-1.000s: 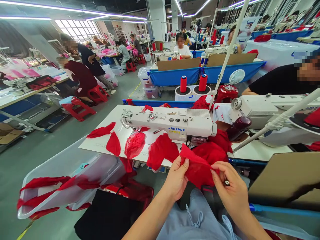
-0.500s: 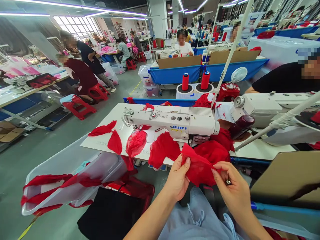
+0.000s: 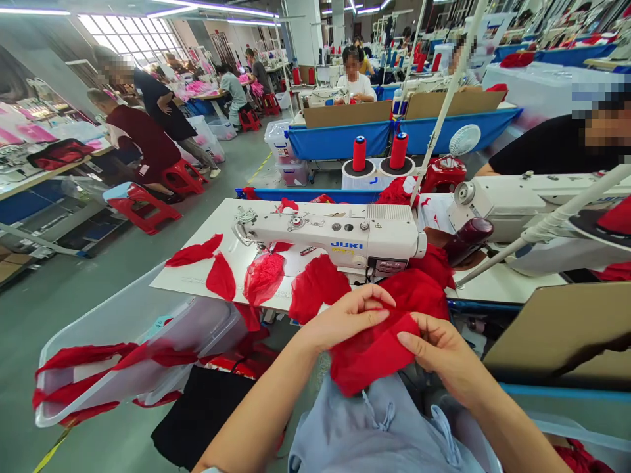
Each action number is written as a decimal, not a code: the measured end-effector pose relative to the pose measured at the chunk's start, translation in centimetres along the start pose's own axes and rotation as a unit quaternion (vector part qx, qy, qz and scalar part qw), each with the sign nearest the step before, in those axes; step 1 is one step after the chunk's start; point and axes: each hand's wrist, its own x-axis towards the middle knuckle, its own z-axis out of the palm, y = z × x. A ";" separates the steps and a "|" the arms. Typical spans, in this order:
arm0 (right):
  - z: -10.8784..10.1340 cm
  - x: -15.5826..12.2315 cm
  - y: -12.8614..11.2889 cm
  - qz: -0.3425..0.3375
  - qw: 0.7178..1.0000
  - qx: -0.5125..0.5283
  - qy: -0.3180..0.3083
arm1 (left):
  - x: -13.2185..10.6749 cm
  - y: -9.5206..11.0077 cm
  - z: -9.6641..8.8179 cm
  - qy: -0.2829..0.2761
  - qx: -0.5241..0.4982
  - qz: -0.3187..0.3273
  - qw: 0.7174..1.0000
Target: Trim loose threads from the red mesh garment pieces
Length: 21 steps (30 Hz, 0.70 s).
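Right hand [image 3: 446, 345] pinches the upper end of the red cloth [image 3: 372, 358], its long axis sloping down leftward. Left hand [image 3: 352, 312] touches the far edge; grip unclear.

Around me a grey-green floor [image 3: 89, 282] stretches across the left of the frame, with red stools [image 3: 185, 179] standing on it. At the upper left I see a bright, gridded window [image 3: 131, 36] and glowing light tubes [image 3: 34, 12]; a pale pillar [image 3: 302, 39] rises at the top centre.
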 end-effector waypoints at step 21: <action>1.6 -0.4 1.2 -0.003 0.983 0.092 0.157 | -1.4 -2.4 3.5 0.198 0.146 0.087 0.965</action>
